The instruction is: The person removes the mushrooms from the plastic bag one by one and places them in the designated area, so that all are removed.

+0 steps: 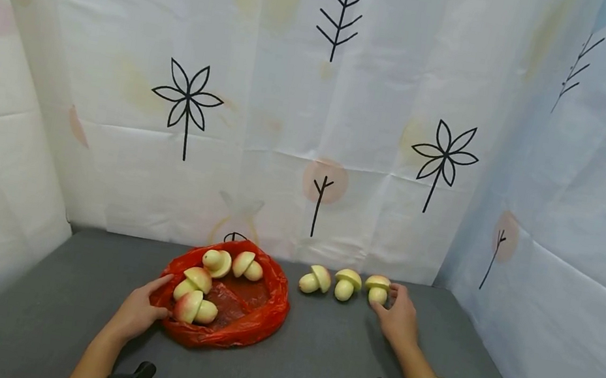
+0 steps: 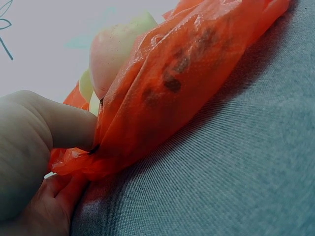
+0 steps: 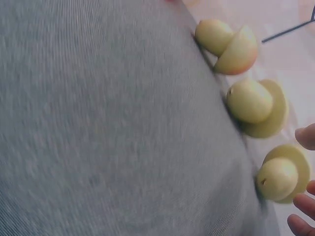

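Though near the back edge (image 1: 427, 288), three mushrooms (image 1: 348, 277), room in front.

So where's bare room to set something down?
The table before the mushroom row, between bag and right grip, is bare; so is the stretch left of the left grip. Crowded: the bag's left and back, holding four mushrooms.

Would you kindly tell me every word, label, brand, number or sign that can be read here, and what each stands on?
There is no readable text in any view.
Red bag: dark marks on its side in the left wrist view, too blurred to tell whether they are print.
White cloth: plant line drawings, no lettering visible.
Mushroom-shaped pieces: no lettering visible.
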Demonstrator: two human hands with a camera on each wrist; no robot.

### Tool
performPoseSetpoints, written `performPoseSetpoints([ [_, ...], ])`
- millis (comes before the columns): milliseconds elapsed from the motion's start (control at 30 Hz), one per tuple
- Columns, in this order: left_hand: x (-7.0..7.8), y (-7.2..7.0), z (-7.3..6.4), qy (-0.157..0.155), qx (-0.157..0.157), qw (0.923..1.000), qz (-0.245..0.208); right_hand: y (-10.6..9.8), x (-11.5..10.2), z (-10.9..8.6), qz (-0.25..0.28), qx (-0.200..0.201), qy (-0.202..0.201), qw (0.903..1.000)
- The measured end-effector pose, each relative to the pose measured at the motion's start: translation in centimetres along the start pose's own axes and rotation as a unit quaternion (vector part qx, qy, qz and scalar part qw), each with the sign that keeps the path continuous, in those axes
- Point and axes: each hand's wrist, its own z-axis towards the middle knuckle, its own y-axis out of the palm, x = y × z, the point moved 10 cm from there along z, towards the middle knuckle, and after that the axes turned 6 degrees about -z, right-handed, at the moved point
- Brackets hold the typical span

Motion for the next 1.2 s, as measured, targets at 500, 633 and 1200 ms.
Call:
performPoseSetpoints([
  [500,0.1,0.0,-0.1,-0.006,0.0,1.0,0.0,0.7,-5.8,-1.5,0.071,-0.017,-0.054,0.9958],
  [633,-0.1,0.0,0.0,-0.004,0.001,1.0,0.001,1.1,-7.7,-2.2,0.1,-0.026,-0.08,0.9914],
  [1200,0.0,0.0,0.0,-0.006,0.0,1.0,0.0,3.8,-15.3,-4.9,0.187,-0.058,-0.172,0.9654],
])
